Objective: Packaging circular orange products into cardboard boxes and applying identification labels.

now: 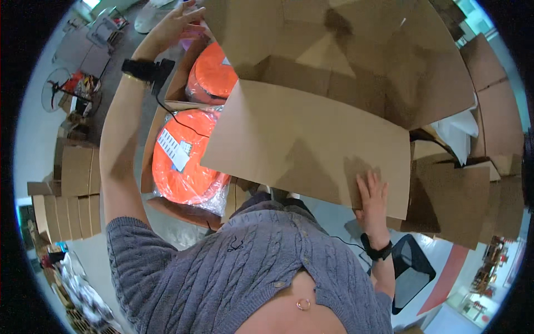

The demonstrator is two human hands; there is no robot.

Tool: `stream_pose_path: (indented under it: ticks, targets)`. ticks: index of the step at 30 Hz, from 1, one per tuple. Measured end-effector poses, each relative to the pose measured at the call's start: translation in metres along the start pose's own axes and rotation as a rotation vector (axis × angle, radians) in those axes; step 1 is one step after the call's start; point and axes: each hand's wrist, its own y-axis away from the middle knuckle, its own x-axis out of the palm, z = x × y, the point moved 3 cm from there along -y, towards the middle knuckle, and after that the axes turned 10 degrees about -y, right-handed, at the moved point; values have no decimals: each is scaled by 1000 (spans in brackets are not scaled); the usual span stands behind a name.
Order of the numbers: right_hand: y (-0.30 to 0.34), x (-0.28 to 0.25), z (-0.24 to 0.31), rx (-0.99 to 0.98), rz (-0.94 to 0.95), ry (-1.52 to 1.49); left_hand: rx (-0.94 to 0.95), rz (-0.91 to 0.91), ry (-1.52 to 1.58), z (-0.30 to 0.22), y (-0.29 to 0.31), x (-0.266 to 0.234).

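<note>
Positioning the large, open brown cardboard carton (345, 61) before the person seems in hand: the right hand (374, 195) rests flat on its near flap (300, 139), grip released; whether the left hand (177, 26) grasps its far-left edge, I cannot tell. The next move probably calls for steady two-sided support, clear of the round, orange, plastic-wrapped bundles (186, 167).

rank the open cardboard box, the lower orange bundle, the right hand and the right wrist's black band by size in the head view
Largest to smallest:
1. Open cardboard box
2. Lower orange bundle, partly covered by the box flap
3. Right hand
4. Black band on the right wrist
</note>
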Motion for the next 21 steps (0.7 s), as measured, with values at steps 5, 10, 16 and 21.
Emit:
stream_pose_path:
  ticks: [5,10,16,21]
  targets:
    - [-14,-19,6,-90,99,-44,16,-203,-41,-48,115,13]
    - [-16,-17,3,-164,194,24,-64,-444,-119,-66,246,35]
    - [-25,-32,-30,-306,407,-188,-402,-737,54,-8,398,108]
    - [-55,-74,-61,-344,633,-188,-601,-625,141,38,421,196]
